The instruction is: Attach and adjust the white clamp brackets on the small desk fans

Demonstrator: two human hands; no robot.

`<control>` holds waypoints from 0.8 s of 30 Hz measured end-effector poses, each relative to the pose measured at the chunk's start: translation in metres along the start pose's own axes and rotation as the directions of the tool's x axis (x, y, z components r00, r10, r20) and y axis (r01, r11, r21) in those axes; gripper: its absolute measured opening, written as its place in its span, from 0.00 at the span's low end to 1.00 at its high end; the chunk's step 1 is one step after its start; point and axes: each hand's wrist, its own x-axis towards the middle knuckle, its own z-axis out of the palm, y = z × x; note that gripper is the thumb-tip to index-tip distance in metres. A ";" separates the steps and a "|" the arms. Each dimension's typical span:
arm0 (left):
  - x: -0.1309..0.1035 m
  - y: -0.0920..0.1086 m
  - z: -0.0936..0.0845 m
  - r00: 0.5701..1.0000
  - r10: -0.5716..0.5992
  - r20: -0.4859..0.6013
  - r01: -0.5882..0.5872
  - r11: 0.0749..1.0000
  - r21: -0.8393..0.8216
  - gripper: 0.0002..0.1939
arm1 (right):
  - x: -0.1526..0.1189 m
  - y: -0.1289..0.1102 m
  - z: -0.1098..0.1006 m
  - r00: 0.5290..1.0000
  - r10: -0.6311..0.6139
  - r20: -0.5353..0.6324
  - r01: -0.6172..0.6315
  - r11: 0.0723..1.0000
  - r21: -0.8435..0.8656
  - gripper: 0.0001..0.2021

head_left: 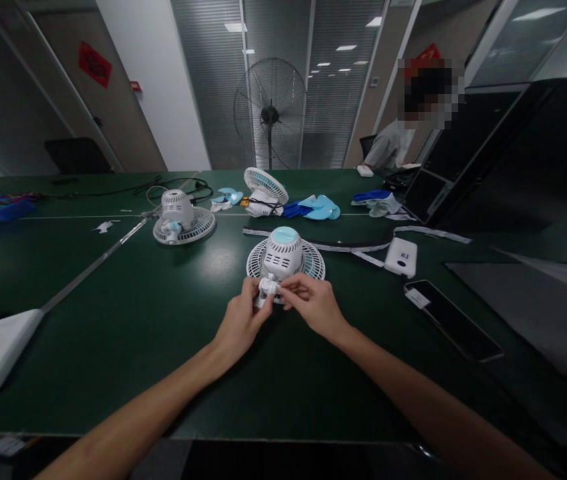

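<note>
A small white electric fan (283, 253) lies grille-down on the green table, its vented motor housing and light-blue cap facing up. At its near side sticks out a white bracket (269, 285). My left hand (246, 313) is closed around the left of this bracket, thumb and fingers on either side of it. From the right, my right hand (316, 303) pinches at the bracket's other side with thumb and forefinger. Whether a small part sits between the right fingertips is too small to tell. The fan's grille rests on the table behind both hands.
Another white fan (178, 217) lies grille-down to the left; a third fan (266, 192) leans farther back beside light-blue fan blades (321, 207). To the right are a white power bank (401, 257) and a phone (451, 320). A person (393, 140) sits across the table (163, 373).
</note>
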 end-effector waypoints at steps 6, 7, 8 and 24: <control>0.001 -0.001 0.000 1.000 0.024 0.002 -0.024 1.000 0.006 0.14 | -0.004 0.000 0.009 0.974 0.225 0.015 -0.221 0.936 0.273 0.17; 0.001 -0.001 0.000 1.000 0.022 0.001 -0.022 1.000 0.001 0.13 | -0.005 0.000 0.004 0.986 0.168 0.004 -0.165 0.967 0.193 0.15; 0.001 -0.001 0.000 1.000 0.019 -0.001 -0.019 1.000 -0.004 0.13 | -0.006 -0.001 -0.001 0.996 0.089 -0.004 -0.089 0.992 0.090 0.14; 0.000 0.000 0.000 1.000 0.013 0.007 -0.013 1.000 -0.005 0.13 | 0.001 0.001 0.010 0.946 0.319 0.053 -0.318 0.889 0.330 0.19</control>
